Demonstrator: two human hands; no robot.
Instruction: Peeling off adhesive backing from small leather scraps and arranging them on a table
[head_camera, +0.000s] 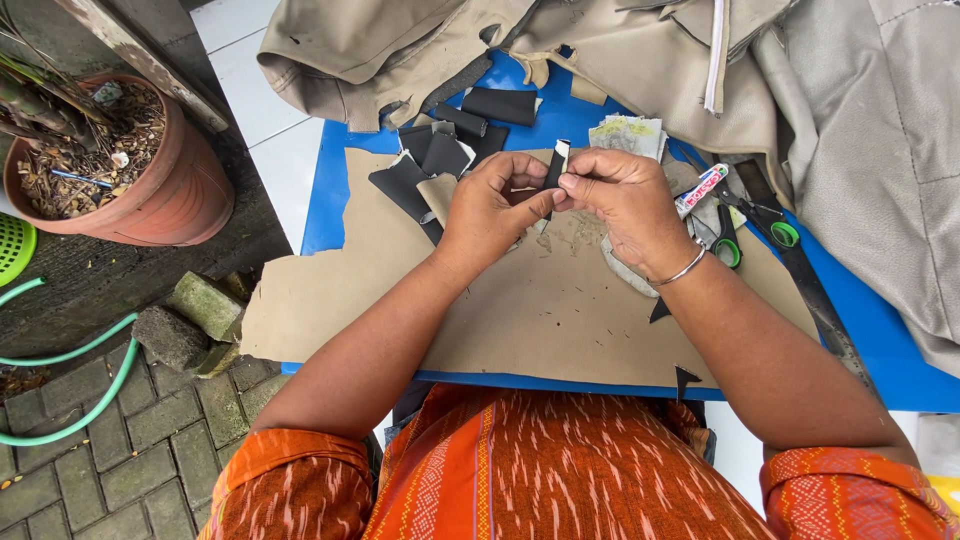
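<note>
Both my hands meet above a brown cardboard sheet (560, 320) on a blue table (325, 190). My left hand (490, 205) and my right hand (625, 195) pinch a small black strip with a white backing (555, 170) between their fingertips, holding it upright. A silver bangle (683, 268) circles my right wrist. Just beyond my left hand lies a pile of several black cut pieces (450, 145), some curled.
Green-handled scissors (750, 215), a white tube (700, 188) and a dark ruler (800, 270) lie right of my hands. Beige fabric (700, 60) is heaped at the table's far side and right. A terracotta plant pot (150, 170), stones and a green hose (70, 350) are on the ground left.
</note>
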